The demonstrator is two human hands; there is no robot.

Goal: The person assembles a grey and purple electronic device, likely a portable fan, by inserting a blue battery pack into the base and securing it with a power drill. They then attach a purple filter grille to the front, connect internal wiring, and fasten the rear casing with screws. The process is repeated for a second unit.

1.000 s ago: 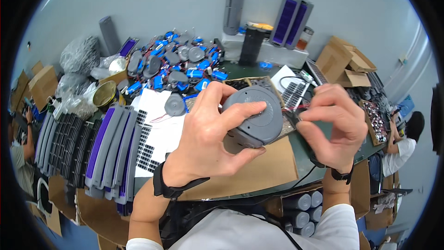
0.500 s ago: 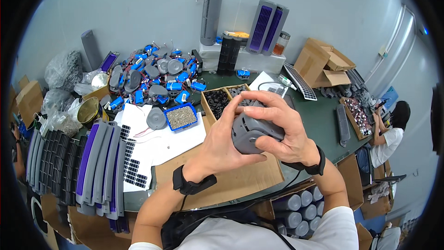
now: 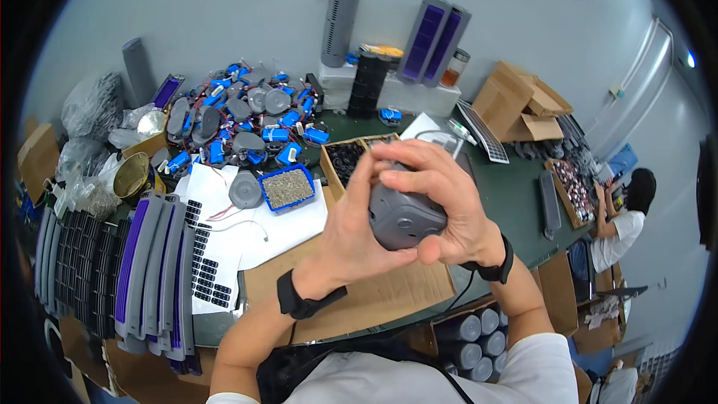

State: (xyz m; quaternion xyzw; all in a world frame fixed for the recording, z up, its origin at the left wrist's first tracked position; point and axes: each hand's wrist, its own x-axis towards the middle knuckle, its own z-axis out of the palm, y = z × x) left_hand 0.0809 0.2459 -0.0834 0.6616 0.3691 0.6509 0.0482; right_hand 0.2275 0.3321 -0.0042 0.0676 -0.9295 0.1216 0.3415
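Observation:
Above the bench, my left hand [image 3: 345, 226] and my right hand [image 3: 456, 196] are wrapped round a grey plastic housing [image 3: 405, 218]. One rounded end of it faces me, with a round recess and small holes showing. My left palm and thumb press its left side and lower edge. The fingers of my right hand curl over the top, and its thumb lies at the lower right corner. Fingers hide the rest of the housing. Beneath my hands lies a flat cardboard sheet [image 3: 359, 307].
Left of my hands are a blue tray [image 3: 293, 206] of small metal pieces, a heap of blue battery packs [image 3: 275, 135] with grey caps, and stacked grey-purple panels [image 3: 153, 269]. A divided box [image 3: 329, 174] holds black parts. A person [image 3: 627, 232] works at the far right.
The housing has tilted in my hands, so its end face shows more fully. My right thumb has slid down to its lower corner. The whole view has shifted slightly.

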